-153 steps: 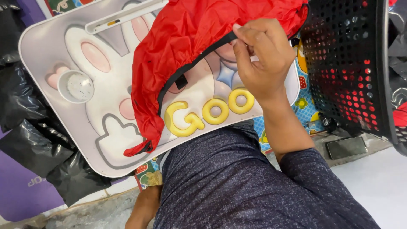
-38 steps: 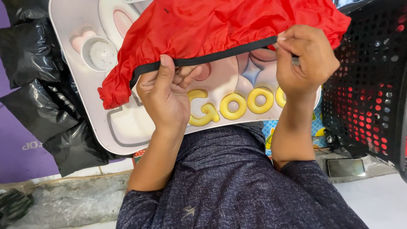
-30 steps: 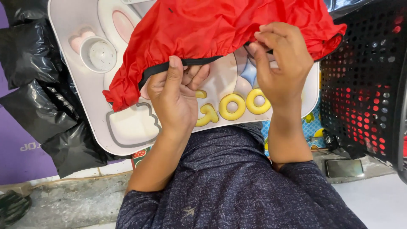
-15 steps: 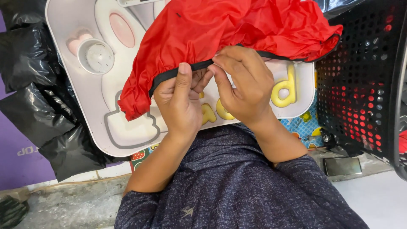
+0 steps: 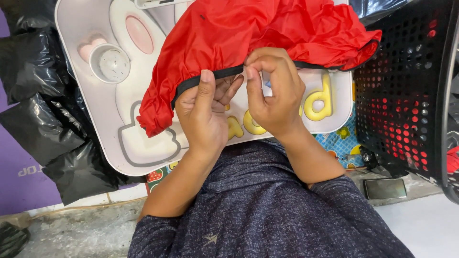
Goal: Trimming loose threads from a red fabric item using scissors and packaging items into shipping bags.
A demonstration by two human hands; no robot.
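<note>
A crumpled red cloth (image 5: 267,33) with a black band along its edge (image 5: 191,82) lies on a white lap tray (image 5: 86,28) with a rabbit shape and raised yellow letters (image 5: 321,98). My left hand (image 5: 203,114) pinches the black band, thumb on top. My right hand (image 5: 276,93) grips the same band right beside it, fingers curled over the edge. The two hands nearly touch at the tray's middle.
A round cup recess (image 5: 111,64) sits at the tray's left. Black plastic bags (image 5: 43,114) lie to the left. A black perforated basket (image 5: 406,91) stands at the right, with a phone (image 5: 385,188) on the floor below it.
My right hand slid left along the black band until it met my left hand. The cloth bunched up toward the top and more of the yellow letters show at the right.
</note>
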